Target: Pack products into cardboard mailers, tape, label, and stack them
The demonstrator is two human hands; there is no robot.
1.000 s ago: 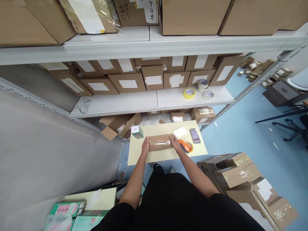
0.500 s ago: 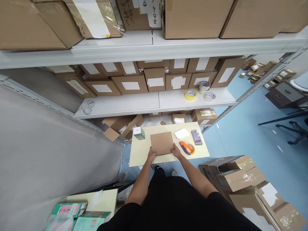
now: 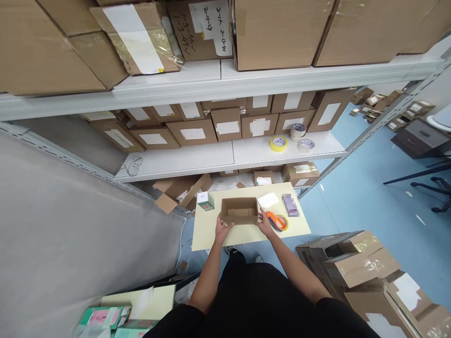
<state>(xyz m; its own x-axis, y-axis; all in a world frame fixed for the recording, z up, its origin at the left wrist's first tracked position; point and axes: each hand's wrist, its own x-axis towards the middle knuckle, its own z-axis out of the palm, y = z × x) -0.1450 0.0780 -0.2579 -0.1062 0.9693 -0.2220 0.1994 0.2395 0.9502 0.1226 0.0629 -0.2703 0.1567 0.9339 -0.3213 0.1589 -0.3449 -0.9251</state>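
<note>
A small brown cardboard box [image 3: 239,219] is held above the cream tabletop [image 3: 239,237], its hollow inside facing me. My left hand [image 3: 221,229] grips its lower left corner, thumb along the near side. At the lower right corner, my right hand [image 3: 263,224] is closed on the same box. Just right of that hand lie an orange tape dispenser [image 3: 274,219] and a yellow tape roll [image 3: 283,221]. White paper [image 3: 268,200] rests behind them, beside a blurred purple item [image 3: 290,205]. A small green and white box [image 3: 206,201] stands at the table's left.
Behind the table rises a metal shelf [image 3: 186,162] with labelled cartons [image 3: 227,124] and tape rolls [image 3: 278,143]. An opened carton [image 3: 176,190] sits low at the left. Stacked cartons [image 3: 359,263] stand on the right, and a side table [image 3: 158,298] is at lower left.
The cardboard box has been tipped, so its hollow inside shows instead of a flat brown face. Both hands stay on it. The view has shifted slightly.
</note>
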